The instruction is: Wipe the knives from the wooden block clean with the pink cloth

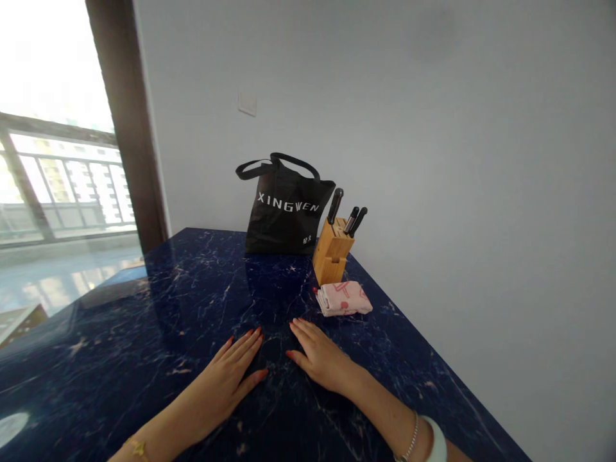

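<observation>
Pink cloth before wooden knife block, black bag behind

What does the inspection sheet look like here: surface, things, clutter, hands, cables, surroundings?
Surface: glossy dark blue marble-patterned tabletop
Things: folded pink-and-white cloth in front of wooden knife block, black handles sticking out
Clutter: black XINGWEN tote bag, upright behind; small red item by the cloth, too small to identify
Hands: left hand and right hand palm down, holding nothing
Cables: nothing seen
Surroundings: pale wall alongside, railing outside at left
</observation>
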Tool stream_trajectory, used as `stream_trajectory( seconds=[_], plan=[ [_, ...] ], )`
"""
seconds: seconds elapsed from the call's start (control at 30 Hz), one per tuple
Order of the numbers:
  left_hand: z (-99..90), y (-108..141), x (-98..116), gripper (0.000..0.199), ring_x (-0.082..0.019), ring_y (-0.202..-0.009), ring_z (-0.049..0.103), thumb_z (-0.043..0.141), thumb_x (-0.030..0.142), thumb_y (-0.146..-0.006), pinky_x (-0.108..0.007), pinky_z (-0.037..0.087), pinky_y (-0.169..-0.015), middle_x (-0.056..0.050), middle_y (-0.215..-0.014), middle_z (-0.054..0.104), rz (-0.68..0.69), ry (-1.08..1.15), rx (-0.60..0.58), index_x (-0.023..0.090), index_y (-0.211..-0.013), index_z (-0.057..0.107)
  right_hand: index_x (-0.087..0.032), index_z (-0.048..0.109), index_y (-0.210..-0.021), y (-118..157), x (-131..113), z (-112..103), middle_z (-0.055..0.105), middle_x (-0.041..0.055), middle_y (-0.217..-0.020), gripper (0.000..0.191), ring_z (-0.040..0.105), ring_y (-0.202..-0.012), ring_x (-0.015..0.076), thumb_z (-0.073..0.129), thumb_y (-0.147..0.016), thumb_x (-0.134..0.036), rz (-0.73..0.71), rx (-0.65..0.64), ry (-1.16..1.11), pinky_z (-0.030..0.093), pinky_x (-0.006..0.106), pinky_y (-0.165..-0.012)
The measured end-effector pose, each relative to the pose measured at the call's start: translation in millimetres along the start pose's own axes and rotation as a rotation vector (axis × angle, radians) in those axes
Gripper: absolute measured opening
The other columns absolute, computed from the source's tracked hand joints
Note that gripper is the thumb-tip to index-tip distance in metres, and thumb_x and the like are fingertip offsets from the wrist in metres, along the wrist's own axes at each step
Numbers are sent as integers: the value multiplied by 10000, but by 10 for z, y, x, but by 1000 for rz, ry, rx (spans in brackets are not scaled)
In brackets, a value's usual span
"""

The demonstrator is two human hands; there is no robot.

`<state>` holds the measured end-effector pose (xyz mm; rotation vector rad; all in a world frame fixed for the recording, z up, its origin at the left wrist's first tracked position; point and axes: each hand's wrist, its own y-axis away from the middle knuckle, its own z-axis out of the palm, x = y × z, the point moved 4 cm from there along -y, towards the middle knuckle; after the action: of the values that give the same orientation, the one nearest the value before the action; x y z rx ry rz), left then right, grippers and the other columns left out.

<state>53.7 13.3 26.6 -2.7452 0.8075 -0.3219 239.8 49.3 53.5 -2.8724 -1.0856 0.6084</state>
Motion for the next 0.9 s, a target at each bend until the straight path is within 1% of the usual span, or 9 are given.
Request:
stream_trajectory(
  seconds=[0.17, 0.43, 0.67, 0.73, 0.77, 0.8, 0.83, 0.9],
  plan=[
    [11, 3, -11, 537, -218, -1235, 297, 330, 421, -858, -406, 274, -1002, -51, -1377, 263, 11, -2, 36, 247, -1344, 183, -130, 279, -1323, -4, 10, 11, 256, 90, -1380, 554, 204, -1273, 198, 321, -862, -434, 0, 0, -1, 176, 368, -1057],
    [42, 3, -24, 543, -214, -1249, 269, 307, 425, -864, -420, 263, -1006, -52, -1386, 238, 2, -11, 2, 231, -1349, 161, -127, 279, -1322, 4, 3, 3, 260, 93, -1379, 560, 204, -1274, 193, 316, -862, -443, -2, 7, 1, 178, 358, -1057],
    [31, 0, -18, 530, -221, -1239, 287, 317, 419, -862, -418, 275, -1000, -58, -1379, 256, 10, 7, 18, 238, -1343, 189, -125, 276, -1323, 5, 10, 9, 258, 94, -1380, 563, 206, -1272, 198, 320, -859, -442, 2, -1, -6, 176, 361, -1056],
    [36, -1, -23, 529, -223, -1239, 288, 318, 424, -861, -420, 276, -999, -59, -1375, 267, 5, 11, 25, 233, -1341, 205, -131, 291, -1316, 4, -2, 4, 276, 97, -1372, 563, 222, -1266, 201, 342, -851, -444, -10, 0, -30, 192, 365, -1049],
    [38, -2, -25, 529, -224, -1239, 287, 316, 427, -860, -423, 276, -999, -60, -1373, 271, 2, 12, 28, 229, -1339, 212, -136, 317, -1303, -2, -3, -11, 307, 99, -1357, 554, 250, -1254, 200, 353, -846, -447, -16, 17, -48, 212, 361, -1040],
    [37, -3, -24, 528, -224, -1240, 286, 313, 430, -860, -425, 275, -999, -61, -1372, 274, 1, 13, 29, 226, -1339, 216, -144, 354, -1281, -16, 8, -43, 352, 99, -1330, 530, 292, -1233, 197, 358, -845, -445, -16, 60, -67, 238, 353, -1027],
    [34, -5, -21, 528, -224, -1240, 286, 308, 430, -862, -427, 274, -999, -62, -1371, 276, 1, 15, 27, 224, -1339, 216, -153, 397, -1247, -36, 35, -95, 405, 97, -1289, 492, 339, -1201, 190, 358, -846, -438, -10, 132, -84, 266, 343, -1009],
    [19, -10, -11, 527, -224, -1243, 280, 292, 431, -866, -435, 268, -1002, -63, -1372, 273, -4, 19, 17, 218, -1341, 209, -166, 459, -1165, -93, 160, -258, 489, 94, -1181, 412, 419, -1120, 180, 354, -851, -410, 38, 350, -102, 314, 332, -968]
  ],
)
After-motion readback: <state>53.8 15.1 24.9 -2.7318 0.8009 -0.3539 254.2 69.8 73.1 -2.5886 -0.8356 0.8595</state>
